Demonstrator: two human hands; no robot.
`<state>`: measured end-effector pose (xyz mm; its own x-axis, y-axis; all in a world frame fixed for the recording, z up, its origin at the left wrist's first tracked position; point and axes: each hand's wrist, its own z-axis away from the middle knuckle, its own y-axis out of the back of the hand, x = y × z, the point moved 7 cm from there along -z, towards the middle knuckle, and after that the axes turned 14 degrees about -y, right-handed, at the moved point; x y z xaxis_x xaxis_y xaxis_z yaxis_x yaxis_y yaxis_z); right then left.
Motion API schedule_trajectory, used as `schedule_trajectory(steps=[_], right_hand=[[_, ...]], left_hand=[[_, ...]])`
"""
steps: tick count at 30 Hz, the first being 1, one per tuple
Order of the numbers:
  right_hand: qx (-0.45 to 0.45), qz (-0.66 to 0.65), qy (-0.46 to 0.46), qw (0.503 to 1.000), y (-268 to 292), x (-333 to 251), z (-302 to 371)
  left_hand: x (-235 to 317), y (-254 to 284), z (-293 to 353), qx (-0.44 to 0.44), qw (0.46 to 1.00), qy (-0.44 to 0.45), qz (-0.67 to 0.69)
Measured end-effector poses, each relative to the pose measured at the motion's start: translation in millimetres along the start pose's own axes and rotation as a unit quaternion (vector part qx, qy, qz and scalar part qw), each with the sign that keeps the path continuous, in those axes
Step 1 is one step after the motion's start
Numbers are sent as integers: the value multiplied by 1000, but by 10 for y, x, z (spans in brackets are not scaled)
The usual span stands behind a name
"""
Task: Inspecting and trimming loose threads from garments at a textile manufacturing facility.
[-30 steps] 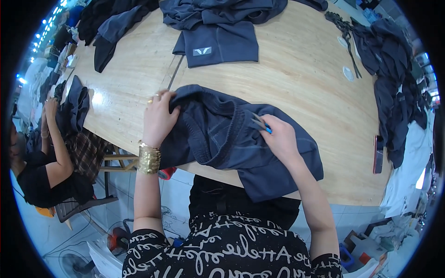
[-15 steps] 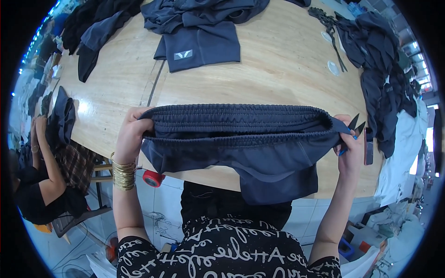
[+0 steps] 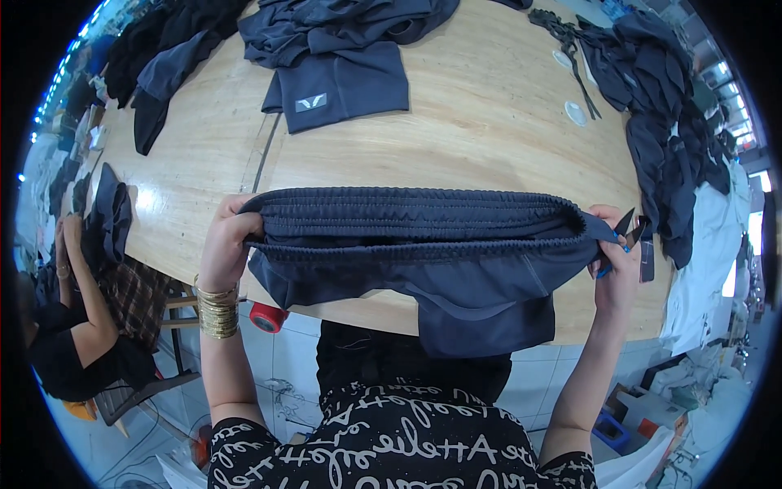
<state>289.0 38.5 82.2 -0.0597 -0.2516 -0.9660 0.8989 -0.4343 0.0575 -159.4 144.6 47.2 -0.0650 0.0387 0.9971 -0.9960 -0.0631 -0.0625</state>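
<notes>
Dark blue shorts with a gathered elastic waistband stretch between my two hands, the waist opening toward me and one leg hanging past the table's near edge. My left hand is closed around the left end of the waistband, its thumb over the edge. At the opposite end my right hand pinches the waistband. That same hand also carries small snips with dark blades pointing away from me and blue on the handles.
Folded and heaped dark garments lie across the wooden table. More dark clothing is piled along the right edge beside white fabric. A red round object is at the near edge. A co-worker sits at the left.
The snips' blades have turned slightly in my right hand. The shorts stay stretched almost as before. The whole view has shifted a little.
</notes>
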Motion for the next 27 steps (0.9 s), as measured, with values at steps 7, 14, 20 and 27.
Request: schedule_trajectory(steps=[7,14,20,27], right_hand=[[0,-23,-13,1000,79,20,-10],[39,-114,-107,987,200,188,-135],[-61,-167,-158,971,144,262,-231],[-92,-253,-218,938,72,383,-246]], left_hand=[[49,-173,-16,-159,986,-15,39],[-142,58,-38,-75,995,-3,63],[-238,5,-91,-56,989,57,125],[-389,-205,-19,-72,945,143,285]])
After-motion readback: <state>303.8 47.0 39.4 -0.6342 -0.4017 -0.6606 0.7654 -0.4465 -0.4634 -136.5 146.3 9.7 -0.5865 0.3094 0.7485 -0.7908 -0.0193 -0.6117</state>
